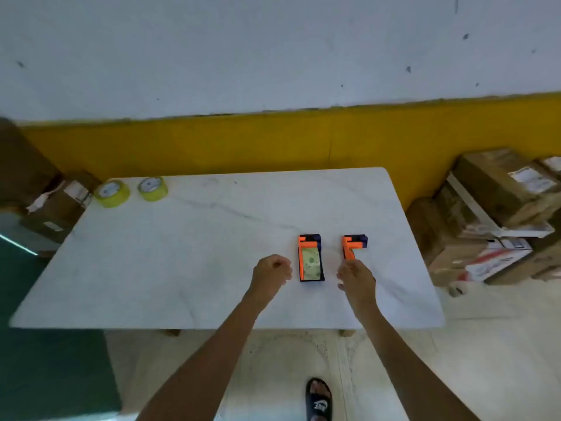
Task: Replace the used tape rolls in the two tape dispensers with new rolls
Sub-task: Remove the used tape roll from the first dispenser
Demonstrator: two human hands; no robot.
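A: Status on the table (182,268)? We need positions by clock face, table centre as origin.

B: We see two tape dispensers at roughly 4 o'clock, side by side, apart from each other. Left dispenser (310,258) is orange and dark blue, lying flat, with a pale greenish roll seated in it. Right dispenser (352,247) has the same colours (its near end is hidden under the hand, so we can't tell whether it carries a roll).

A: Hands?

B: Left hand (272,270) sits at the left dispenser's 9 o'clock, just beside it, not clearly touching. Fingers curled in loosely, close to a fist, nothing held. Right hand (355,278) is at the right dispenser's 6 o'clock, fingertips on or at its orange near end. We can't tell if it's actually gripping; the fingers look partly extended and the frame is soft there.

A: New rolls?

B: Two yellow-green tape rolls at 10 o'clock, near the far left corner, lying flat, white labels up. Left roll (111,193) and right roll (152,189) are near each other, not touching, and well apart from both hands.

A: Surroundings?

B: Cardboard boxes (498,214) stacked on the floor at 3 o'clock, off the table. More boxes at 9 o'clock.
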